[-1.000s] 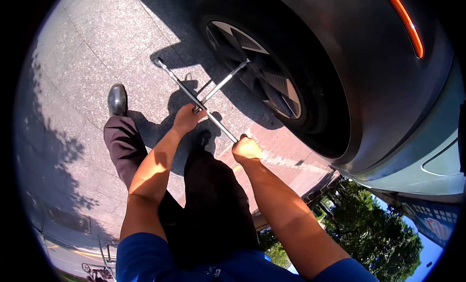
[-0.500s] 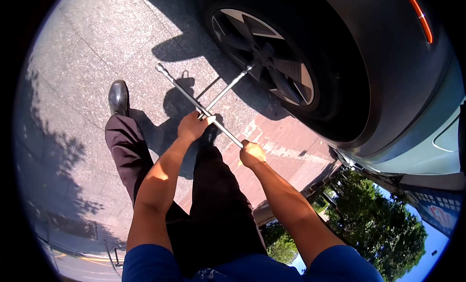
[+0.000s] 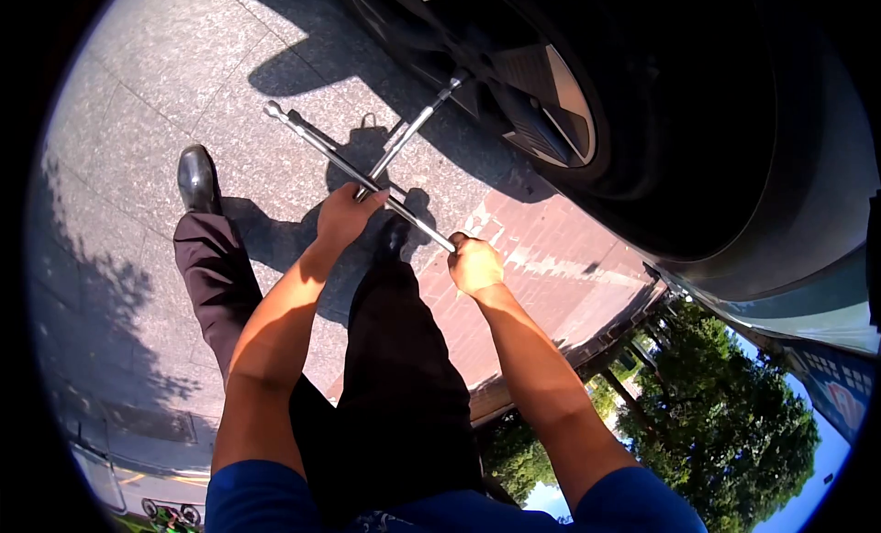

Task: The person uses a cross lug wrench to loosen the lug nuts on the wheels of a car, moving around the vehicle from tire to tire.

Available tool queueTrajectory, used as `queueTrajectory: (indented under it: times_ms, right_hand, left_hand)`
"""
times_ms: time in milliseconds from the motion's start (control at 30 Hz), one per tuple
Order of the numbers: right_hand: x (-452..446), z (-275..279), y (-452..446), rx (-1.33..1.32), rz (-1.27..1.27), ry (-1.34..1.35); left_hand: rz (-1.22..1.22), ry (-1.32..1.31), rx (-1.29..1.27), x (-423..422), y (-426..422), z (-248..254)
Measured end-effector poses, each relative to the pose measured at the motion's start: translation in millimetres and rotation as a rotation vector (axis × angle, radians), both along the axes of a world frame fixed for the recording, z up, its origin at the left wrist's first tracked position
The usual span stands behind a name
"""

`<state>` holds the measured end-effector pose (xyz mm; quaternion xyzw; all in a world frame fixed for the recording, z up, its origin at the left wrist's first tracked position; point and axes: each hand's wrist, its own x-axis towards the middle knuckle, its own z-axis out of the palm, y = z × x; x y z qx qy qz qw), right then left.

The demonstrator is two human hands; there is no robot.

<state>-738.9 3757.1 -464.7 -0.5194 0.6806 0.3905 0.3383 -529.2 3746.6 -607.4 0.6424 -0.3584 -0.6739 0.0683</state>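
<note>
A silver cross-shaped lug wrench (image 3: 413,132) spans the space between me and a car wheel (image 3: 562,91). One arm of it reaches up to the middle of the wheel, its tip at the hub area; the dark shade there hides how it sits on a nut. My left hand (image 3: 347,216) is closed around the wrench by its crossing point. Farther right, my right hand (image 3: 476,264) grips the lower end of the long crossbar. The crossbar's other end points free to the upper left.
The dark car body (image 3: 817,166) arches over the wheel at right. My shoe (image 3: 196,178) stands on grey paving (image 3: 138,194), with reddish brick paving (image 3: 541,276) beside it. Trees (image 3: 716,423) show at lower right.
The wheel and car appear larger and closer as the view shifts. Both hands keep their hold on the lug wrench, which sits slightly farther left and higher in view.
</note>
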Motion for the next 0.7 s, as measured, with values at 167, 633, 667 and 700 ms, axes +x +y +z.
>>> queueTrajectory:
  times_ms: [167,633,667,700]
  right_hand:
    - [8,29,-17,-0.065,0.083,-0.027]
    - [-51,-58,11,-0.136,-0.147,-0.044]
    - [-52,-72,6,-0.101,-0.238,-0.02]
    - [-54,-77,7,-0.075,-0.202,0.015]
  left_hand:
    - [0.111,0.128,0.031,-8,10,-5]
    - [0.016,-0.065,-0.064,-31,-17,8]
    - [0.023,-0.074,-0.062,-35,-21,9]
    - [0.035,-0.064,-0.034,-38,-23,10]
